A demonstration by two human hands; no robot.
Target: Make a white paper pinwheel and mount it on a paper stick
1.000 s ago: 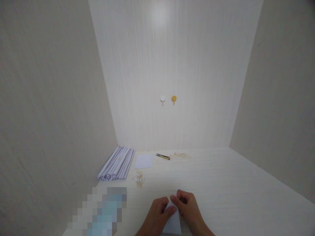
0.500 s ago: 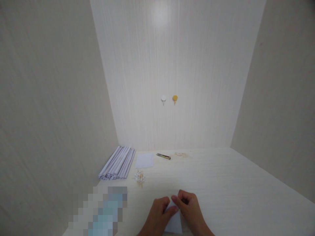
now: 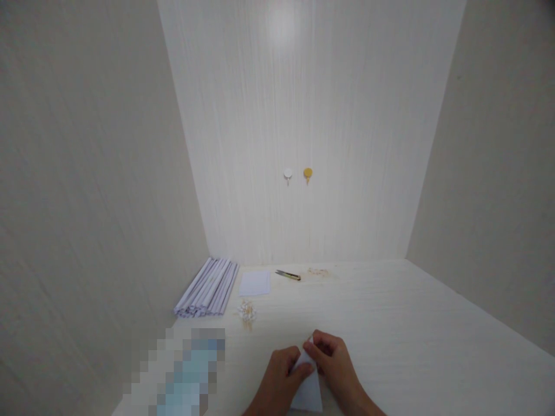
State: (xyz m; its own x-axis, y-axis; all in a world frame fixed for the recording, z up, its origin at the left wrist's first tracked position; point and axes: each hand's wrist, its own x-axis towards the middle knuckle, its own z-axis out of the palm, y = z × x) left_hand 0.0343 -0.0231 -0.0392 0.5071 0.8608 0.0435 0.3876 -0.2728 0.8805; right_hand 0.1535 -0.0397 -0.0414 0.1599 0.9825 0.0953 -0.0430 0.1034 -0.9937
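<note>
A folded piece of white paper [image 3: 308, 394] is between my hands at the bottom of the view, its narrow end pointing away from me. My left hand [image 3: 284, 375] is closed on its left side, with the thumb lying across the paper. At the narrow tip, my right hand [image 3: 332, 361] pinches with thumb and curled fingers. A small pale tip shows just past the right fingers; whether it is paper or something else I cannot tell.
Rolled white paper tubes [image 3: 207, 289] lie along the left wall. Nearby are a flat paper stack [image 3: 255, 283], a small white-and-tan bundle [image 3: 247, 312], thread snips [image 3: 288, 275] and tan scraps [image 3: 318, 271]. A blurred bluish patch [image 3: 188, 372] is at lower left. Two hooks [image 3: 307, 173] hang on the back wall.
My right hand has shifted slightly away from me, up to the paper's narrow end, and its fingers have closed in more. My left hand has barely moved.
</note>
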